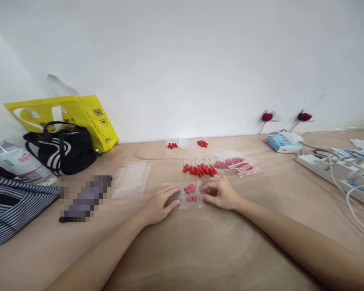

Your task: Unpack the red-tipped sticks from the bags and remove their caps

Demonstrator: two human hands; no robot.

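- The left hand (158,205) lies flat on the near-left part of a small clear bag (185,195); its fingers (173,190) are spread and pressing down on the plastic, not curled around it; the thumb rests along the bag's near edge.
- The right hand (221,192) meets the same bag at its right end; its fingertips (206,192) are pinched together at that edge, seemingly on the plastic; whether they grip the bag's mouth or one of the pieces inside, I cannot tell.
- The bag lies flat on the wooden table (200,250), directly between the two hands and touching both; its long axis runs left to right; a few red-tipped sticks (190,189) show inside it, lying along that axis, closer to the right hand.
- Just beyond the bag, a loose row of red-tipped sticks (199,169) lies on the table; the right hand is the nearer one to it.
- To the right of that row sits a stack of filled bags (237,163); to the left of the hands lies a pile of empty clear bags (130,180).
- Farther back, near the wall, two small clusters of red caps (202,143) rest on more clear plastic.
- Well apart on the left are a black bag (62,147) and a yellow bag (79,113); on the right, a power strip (336,169) with white cables.
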